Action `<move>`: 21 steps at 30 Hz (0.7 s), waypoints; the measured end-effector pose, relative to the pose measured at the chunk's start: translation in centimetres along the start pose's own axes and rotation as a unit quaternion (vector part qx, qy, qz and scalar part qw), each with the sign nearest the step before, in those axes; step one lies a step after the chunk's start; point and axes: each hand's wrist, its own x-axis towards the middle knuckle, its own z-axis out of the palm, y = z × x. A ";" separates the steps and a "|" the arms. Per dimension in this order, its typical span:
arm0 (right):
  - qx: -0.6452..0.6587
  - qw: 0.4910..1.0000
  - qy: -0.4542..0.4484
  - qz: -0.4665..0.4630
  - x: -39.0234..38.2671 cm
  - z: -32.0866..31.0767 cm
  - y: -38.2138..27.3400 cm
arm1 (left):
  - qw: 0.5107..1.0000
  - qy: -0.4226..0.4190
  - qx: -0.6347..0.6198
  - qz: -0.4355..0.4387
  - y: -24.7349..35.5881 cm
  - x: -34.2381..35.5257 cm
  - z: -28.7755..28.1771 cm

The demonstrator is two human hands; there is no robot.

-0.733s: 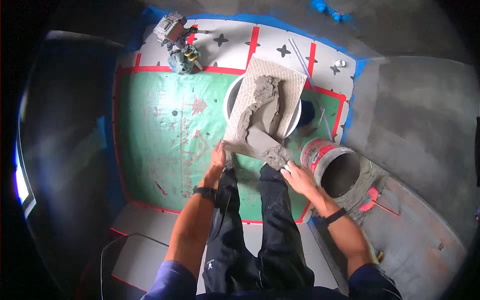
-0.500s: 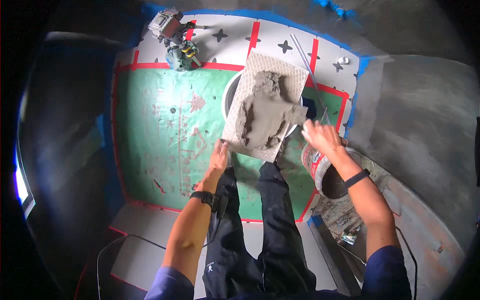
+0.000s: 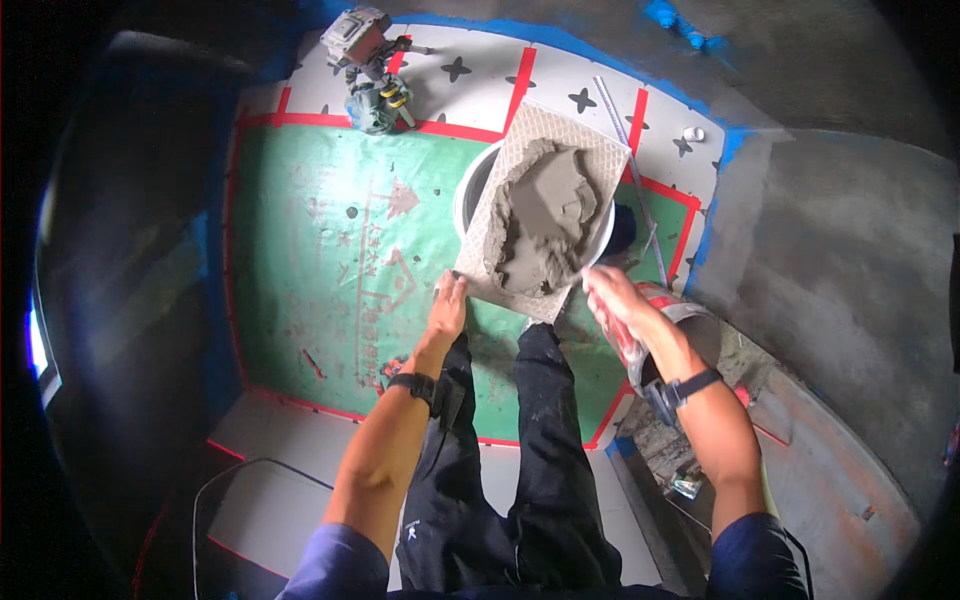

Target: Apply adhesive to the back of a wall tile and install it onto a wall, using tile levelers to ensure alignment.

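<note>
A tile (image 3: 512, 133) lies with its ridged back up across a white bucket (image 3: 467, 190). Thick grey mortar (image 3: 553, 195) covers much of the tile, smoothed in the upper part and rough along the edges. My left hand (image 3: 449, 303) grips the tile's near left corner, thumb and fingers at its edge. By the near right edge my right hand (image 3: 612, 298) is closed around a trowel's handle; its blade is smeared with mortar and hard to tell from the heap.
Right of my legs stands a red-and-white bucket (image 3: 700, 330). A long metal ruler (image 3: 630, 165) lies behind the tile. A machine on a stand (image 3: 362, 50) is at the far left. Green protective sheet (image 3: 290, 230) with red tape covers the floor. A cable (image 3: 215, 480) runs at lower left.
My right hand has drawn nearer to me and slightly left, sweeping the trowel over the mortar. Mortar has been spread toward the far right of the tile. My left hand stays at the corner.
</note>
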 end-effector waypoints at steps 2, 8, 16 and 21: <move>-0.050 0.999 -0.008 0.010 -1.3 0.7 2.3 | 0.999 -0.005 -0.037 -0.007 -0.1 0.0 -0.1; -0.528 0.835 0.027 -0.154 -2.5 -0.2 3.1 | 0.999 0.009 -0.027 0.030 -0.5 0.0 0.0; -0.752 0.549 0.172 -0.322 3.3 -7.9 -7.6 | 0.996 0.014 0.081 0.028 -1.1 -0.2 1.3; -0.438 0.855 0.160 -0.227 4.3 -6.4 -4.4 | 0.995 0.016 0.092 0.021 -0.9 0.0 1.3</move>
